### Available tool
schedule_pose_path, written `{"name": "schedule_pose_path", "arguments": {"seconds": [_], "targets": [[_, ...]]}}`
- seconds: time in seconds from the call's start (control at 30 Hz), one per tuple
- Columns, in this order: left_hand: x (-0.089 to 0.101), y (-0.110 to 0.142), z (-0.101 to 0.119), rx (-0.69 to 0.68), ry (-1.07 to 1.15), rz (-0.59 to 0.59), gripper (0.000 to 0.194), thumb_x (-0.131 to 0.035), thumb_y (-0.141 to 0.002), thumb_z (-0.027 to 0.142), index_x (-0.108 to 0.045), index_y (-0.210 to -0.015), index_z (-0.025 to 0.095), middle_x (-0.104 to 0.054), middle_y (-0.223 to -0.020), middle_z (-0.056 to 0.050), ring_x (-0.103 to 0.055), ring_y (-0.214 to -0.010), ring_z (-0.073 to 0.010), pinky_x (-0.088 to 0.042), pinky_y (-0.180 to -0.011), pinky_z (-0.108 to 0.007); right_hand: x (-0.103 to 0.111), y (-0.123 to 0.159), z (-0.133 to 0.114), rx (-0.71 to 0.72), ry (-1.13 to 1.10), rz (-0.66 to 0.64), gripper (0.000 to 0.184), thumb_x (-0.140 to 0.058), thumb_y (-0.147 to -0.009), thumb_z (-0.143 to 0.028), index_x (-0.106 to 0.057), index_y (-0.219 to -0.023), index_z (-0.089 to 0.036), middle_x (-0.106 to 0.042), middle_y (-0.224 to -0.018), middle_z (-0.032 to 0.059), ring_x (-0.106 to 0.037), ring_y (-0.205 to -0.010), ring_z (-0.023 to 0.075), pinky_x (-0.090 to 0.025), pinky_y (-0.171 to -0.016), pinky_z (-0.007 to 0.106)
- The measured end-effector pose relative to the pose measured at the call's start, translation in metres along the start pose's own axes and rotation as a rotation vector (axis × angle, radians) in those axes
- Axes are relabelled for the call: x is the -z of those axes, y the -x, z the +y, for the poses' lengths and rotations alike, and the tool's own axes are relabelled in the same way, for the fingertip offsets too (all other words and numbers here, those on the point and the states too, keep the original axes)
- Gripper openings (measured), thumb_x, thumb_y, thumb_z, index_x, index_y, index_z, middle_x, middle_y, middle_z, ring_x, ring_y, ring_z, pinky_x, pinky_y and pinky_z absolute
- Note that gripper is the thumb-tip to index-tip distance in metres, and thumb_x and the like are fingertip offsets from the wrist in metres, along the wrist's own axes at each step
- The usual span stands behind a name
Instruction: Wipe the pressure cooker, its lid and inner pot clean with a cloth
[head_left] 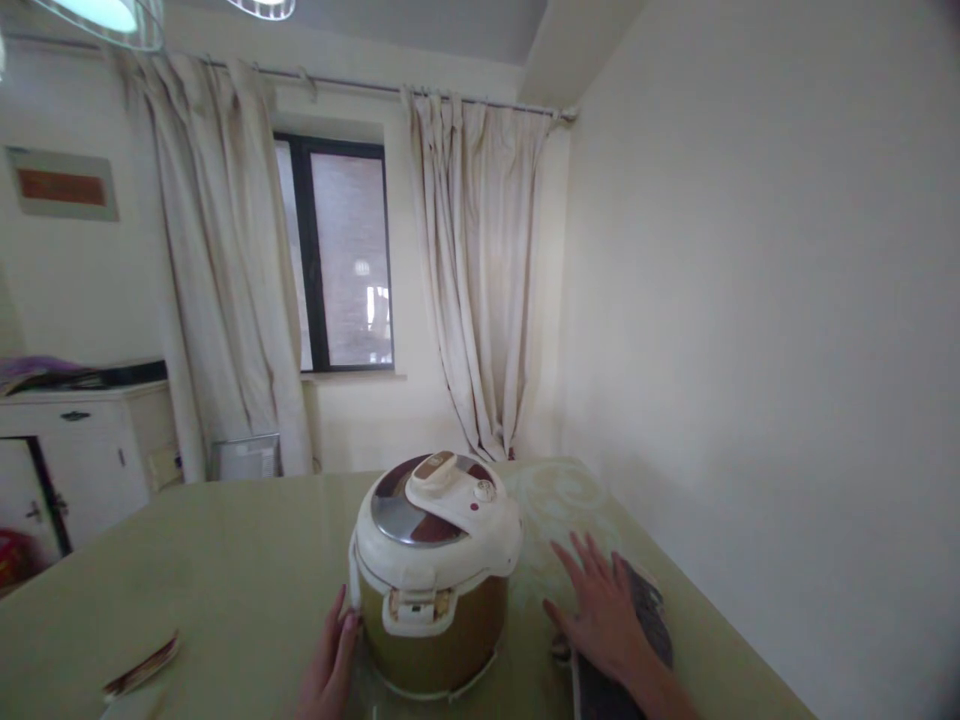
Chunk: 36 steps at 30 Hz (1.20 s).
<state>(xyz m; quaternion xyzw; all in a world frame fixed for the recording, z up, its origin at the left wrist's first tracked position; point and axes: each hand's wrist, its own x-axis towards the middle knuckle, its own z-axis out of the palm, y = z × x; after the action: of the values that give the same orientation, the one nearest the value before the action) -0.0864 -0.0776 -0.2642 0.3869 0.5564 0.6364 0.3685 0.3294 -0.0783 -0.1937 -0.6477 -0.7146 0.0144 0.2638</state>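
Observation:
A white and olive-gold electric cooker (435, 560) stands upright on the table, its lid closed. The lid has a shiny brown top, a white handle bar and a small valve knob. My left hand (328, 660) is by the cooker's left side, fingers stretched and fingertips at its wall; whether they press on it I cannot tell. To the right of the cooker, my right hand (600, 605) is spread open over a dark grey item (651, 610), perhaps cloth or a pouch, and partly hides it. A small grey object (560, 648) shows beside that hand's wrist side.
The pale green table (247, 560) runs up to the wall on the right. A thin reddish-brown folded item (142, 668) lies at the front left. Behind are cream curtains (225, 270), a dark-framed window (349, 255) and a white cabinet (82, 440) with things on top.

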Motion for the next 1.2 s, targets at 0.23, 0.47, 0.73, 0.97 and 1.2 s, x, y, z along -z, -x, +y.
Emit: {"name": "schedule_pose_path", "arguments": {"seconds": [0.23,0.47,0.73,0.97,1.2], "targets": [[-0.004,0.013,-0.002,-0.095,-0.034,-0.039,0.081,-0.068,-0.081,0.075,-0.058,-0.145,0.026,-0.056,-0.158,-0.007,-0.042,-0.153,-0.0326,-0.022,-0.132,-0.044,-0.014,0.075,0.070,-0.119,0.063,-0.127,0.101,-0.083,-0.052,-0.073,-0.066,-0.143,-0.034,-0.044,-0.164,0.0152,-0.034,-0.152,0.0501,-0.031,-0.118,0.071],[-0.006,0.025,0.010,-0.024,0.017,-0.064,0.091,-0.071,-0.078,0.075,-0.051,-0.152,0.024,-0.059,-0.155,-0.008,-0.045,-0.150,-0.0355,-0.031,-0.128,-0.047,-0.017,0.084,0.072,-0.322,-0.064,0.203,0.087,-0.073,-0.059,-0.054,-0.065,-0.138,-0.021,-0.069,-0.133,0.0216,-0.067,-0.120,0.0476,-0.052,-0.103,0.063],[-0.003,0.018,-0.001,-0.031,0.022,-0.072,0.086,-0.063,-0.082,0.080,-0.053,-0.150,0.028,-0.052,-0.162,-0.006,-0.038,-0.155,-0.0315,-0.020,-0.132,-0.046,0.076,0.034,-0.025,-0.181,-0.452,0.416,0.068,-0.072,-0.073,-0.055,-0.063,-0.131,-0.021,-0.075,-0.122,0.0142,-0.072,-0.112,0.0345,-0.057,-0.100,0.046],[-0.013,0.023,-0.005,-0.081,-0.014,-0.074,0.095,-0.057,-0.084,0.082,-0.039,-0.160,0.026,-0.044,-0.166,-0.008,-0.049,-0.146,-0.0363,-0.034,-0.127,-0.046,0.118,-0.045,-0.178,0.597,-0.231,0.177,0.063,-0.076,-0.082,-0.036,-0.063,-0.143,-0.026,-0.046,-0.161,0.0126,-0.047,-0.146,0.0320,-0.040,-0.120,0.046],[-0.024,0.025,-0.012,-0.103,0.017,-0.073,0.092,-0.052,-0.090,0.077,-0.035,-0.162,0.023,-0.054,-0.156,-0.014,-0.067,-0.126,-0.0341,-0.056,-0.107,-0.042,0.072,-0.100,-0.272,1.035,0.092,-0.153,0.053,-0.076,-0.079,-0.051,-0.072,-0.122,-0.021,-0.069,-0.138,0.0102,-0.061,-0.127,0.0291,-0.043,-0.115,0.043]]}}
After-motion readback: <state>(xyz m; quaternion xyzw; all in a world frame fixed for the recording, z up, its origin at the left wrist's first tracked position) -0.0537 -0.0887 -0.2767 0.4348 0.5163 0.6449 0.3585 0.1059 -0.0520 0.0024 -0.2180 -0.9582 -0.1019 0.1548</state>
